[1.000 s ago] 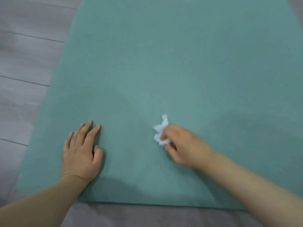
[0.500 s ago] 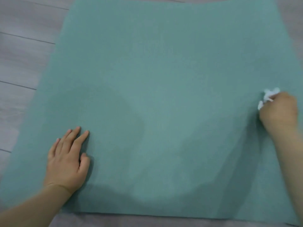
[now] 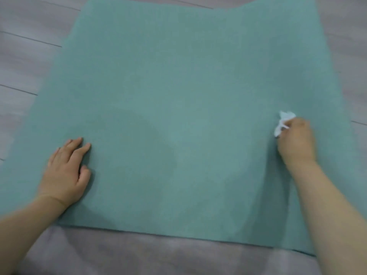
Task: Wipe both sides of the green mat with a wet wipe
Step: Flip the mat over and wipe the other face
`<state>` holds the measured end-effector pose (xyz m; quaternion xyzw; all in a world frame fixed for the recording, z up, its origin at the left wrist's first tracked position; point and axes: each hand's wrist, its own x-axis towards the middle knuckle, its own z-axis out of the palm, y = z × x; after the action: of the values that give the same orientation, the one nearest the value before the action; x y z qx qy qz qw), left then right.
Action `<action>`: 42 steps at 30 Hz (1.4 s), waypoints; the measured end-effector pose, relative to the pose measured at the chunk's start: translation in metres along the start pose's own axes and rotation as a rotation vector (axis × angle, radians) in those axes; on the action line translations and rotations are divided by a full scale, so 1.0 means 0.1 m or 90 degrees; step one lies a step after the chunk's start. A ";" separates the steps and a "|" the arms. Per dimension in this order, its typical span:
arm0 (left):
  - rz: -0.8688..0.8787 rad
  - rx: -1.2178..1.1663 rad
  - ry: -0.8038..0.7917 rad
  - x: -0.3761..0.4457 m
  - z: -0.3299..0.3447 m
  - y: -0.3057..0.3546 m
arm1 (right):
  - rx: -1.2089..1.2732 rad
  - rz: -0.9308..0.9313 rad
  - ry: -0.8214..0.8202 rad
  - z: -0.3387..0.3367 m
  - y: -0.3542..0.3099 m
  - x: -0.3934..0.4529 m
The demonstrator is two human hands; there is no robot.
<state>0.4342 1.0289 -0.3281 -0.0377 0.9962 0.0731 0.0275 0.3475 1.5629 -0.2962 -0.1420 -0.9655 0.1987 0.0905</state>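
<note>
Count: one green mat, one wet wipe, two bare hands. The mat lies flat on a grey plank floor and fills most of the head view. Its near edge runs left to right just ahead of the person, and both side edges run away from the camera and out past the top of the view, so the long axis appears to point straight away from the person; the far end is not visible. The surface looks smooth, with soft shadow patches across the near half. The left hand rests palm down on the near-left part of the mat, fingers straight and close together, pointing away and slightly right, thumb tucked alongside; grip released, holding nothing. The right hand sits near the mat's right edge, fingers curled, grip clenched on the crumpled white wipe, which bunches out beyond the knuckles on the far-left side of the fist. The wipe touches the mat. Both forearms enter from the bottom corners of the view.
</note>
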 end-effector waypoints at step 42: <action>-0.069 -0.037 -0.008 -0.49 0.24 1.28 | 0.104 0.164 0.024 0.31 -0.72 -1.43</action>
<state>0.4736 1.1624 -0.3303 -0.0918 0.9900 0.1003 0.0368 0.4580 1.4443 -0.3112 -0.2602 -0.9181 0.2839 0.0940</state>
